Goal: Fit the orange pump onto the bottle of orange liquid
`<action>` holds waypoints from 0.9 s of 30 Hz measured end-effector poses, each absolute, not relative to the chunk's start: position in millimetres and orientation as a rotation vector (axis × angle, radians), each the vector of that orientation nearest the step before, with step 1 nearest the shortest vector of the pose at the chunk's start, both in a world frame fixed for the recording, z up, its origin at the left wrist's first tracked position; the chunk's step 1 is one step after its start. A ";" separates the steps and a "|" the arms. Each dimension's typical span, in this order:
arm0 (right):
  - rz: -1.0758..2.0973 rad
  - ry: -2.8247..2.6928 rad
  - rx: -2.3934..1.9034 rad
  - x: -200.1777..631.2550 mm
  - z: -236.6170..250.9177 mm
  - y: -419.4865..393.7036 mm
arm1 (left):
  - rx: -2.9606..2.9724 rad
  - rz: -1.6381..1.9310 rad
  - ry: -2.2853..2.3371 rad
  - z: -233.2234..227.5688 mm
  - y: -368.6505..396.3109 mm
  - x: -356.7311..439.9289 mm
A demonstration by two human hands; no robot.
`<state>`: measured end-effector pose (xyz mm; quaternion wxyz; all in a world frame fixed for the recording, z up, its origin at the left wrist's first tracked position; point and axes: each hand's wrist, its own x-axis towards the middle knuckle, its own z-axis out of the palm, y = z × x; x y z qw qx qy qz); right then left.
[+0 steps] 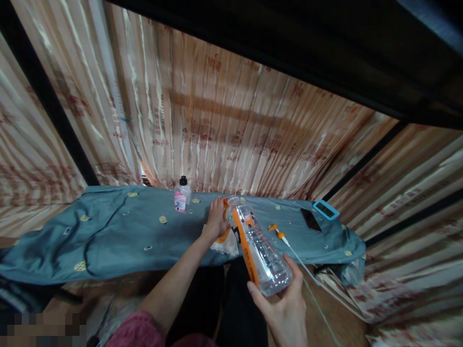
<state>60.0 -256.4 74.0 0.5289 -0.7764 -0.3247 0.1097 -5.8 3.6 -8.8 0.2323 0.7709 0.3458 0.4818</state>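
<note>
A clear plastic bottle (258, 246) with an orange label is tilted in front of me, its open mouth pointing up and away. My right hand (284, 299) grips its base, thumb on one side and fingers on the other. Beside the bottle's neck, my left hand (216, 219) has its fingers curled round an orange-and-white cloth (226, 246), which hangs below the wrist. The bottle hides part of those fingertips. An orange pump top (278, 232) with a long whitish tube lies on the bed sheet to the right of the bottle.
A small clear bottle (182, 195) with a black cap and pink label stands toward the back. A dark phone (310, 220) and a blue-framed device (326, 210) lie at the right on the teal sheet (119, 231). Pleated curtains (224, 120) and black bars surround it.
</note>
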 end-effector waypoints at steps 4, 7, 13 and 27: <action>0.287 -0.764 -1.836 59.9 74.0 -256.0 | 2.146 1.334 1.002 -9.4 0.8 -3.9; 0.289 -0.762 -1.824 59.7 73.5 -255.1 | 2.145 1.352 1.027 -10.8 0.0 -1.5; 0.316 -0.740 -1.834 60.5 71.3 -255.0 | 2.153 1.386 1.066 -11.3 1.5 0.7; 0.342 -0.705 -1.862 60.9 69.9 -255.6 | 2.208 1.442 1.088 -10.3 -0.3 0.9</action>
